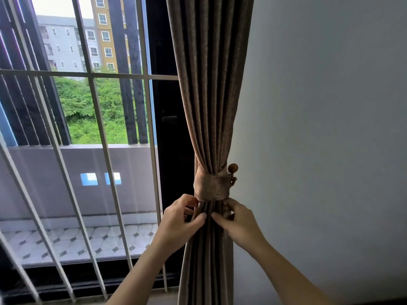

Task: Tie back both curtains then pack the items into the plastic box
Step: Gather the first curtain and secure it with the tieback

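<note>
The head view shows one curtain (209, 95) of brown-grey woven cloth with a faint sheen. It hangs in deep vertical pleats at the right edge of the window, just beside a plain pale wall (319, 128). A single tieback band (211, 187) of the same cloth cinches it into a narrow waist, so the pleats fan out above and below. At the band's right side sit two round wooden balls, a larger knob (233, 167) and a small bead (234, 178) under it. How they fasten to the band or the wall is hidden behind the cloth.

Two bare hands meet just under the band. The left hand (178, 219) pinches the pleats between thumb and curled fingers. The right hand (236, 219) does the same from the other side, and its thumb tip nearly touches the left thumb. Some fingers of each hand are lost behind the folds.

To the left, slim white metal bars (97, 128) form a grille over the glass. Beyond it lie a balcony floor (88, 241) of pale tiles with small dark diamonds, green shrubs and blocks of flats.

The curtain's top and hem are cut off by the frame — so are both forearms.
</note>
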Motion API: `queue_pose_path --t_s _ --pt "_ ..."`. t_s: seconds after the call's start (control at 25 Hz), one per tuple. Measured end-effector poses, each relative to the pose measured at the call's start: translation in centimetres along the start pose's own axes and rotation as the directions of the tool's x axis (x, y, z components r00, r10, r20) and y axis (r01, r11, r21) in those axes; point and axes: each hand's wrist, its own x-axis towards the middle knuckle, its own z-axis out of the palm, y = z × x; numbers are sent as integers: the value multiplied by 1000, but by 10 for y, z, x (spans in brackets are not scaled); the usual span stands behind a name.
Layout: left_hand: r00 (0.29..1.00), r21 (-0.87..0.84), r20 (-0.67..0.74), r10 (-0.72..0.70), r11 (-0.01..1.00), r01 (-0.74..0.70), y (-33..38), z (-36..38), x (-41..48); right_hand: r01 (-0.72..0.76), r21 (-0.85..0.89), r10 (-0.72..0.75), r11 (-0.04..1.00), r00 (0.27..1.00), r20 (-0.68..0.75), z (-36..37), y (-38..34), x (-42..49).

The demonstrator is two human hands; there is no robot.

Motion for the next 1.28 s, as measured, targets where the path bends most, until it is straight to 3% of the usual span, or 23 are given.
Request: queue_pose_path --t_s 0.08,0.16,0.36,0.48,0.56,0.84,1.08,1.28 --pt "987 172 -48 156 974 -146 -5 1 0 77 -115 -83 990 995 -52 -1 6 0" --pt "971 211 -77 227 955 -207 -9 1 1 109 -204 -130 973 987 -92 -5 10 0" --pt "945 269 -190 266 940 -210 -8 1 -5 223 -301 -279 927 947 -159 -14 20 -5" --pt "916 391 -175 361 879 -272 -11 7 -10 301 -380 -382 875 910 -160 -8 29 -4" --pt "905 398 -214 366 879 -262 -16 10 -10 274 -343 -348 898 921 -175 -4 29 -3" --pt "960 378 -239 145 925 -46 -1 13 5 122 -392 -204 912 963 -175 4 11 1" --pt "968 330 -137 212 931 -157 -1 3 -5 107 -425 -206 899 959 -194 4 13 5" --pt "955 322 -146 260 925 -202 -3 5 -19 92 -469 -189 878 968 -165 -1 14 8"
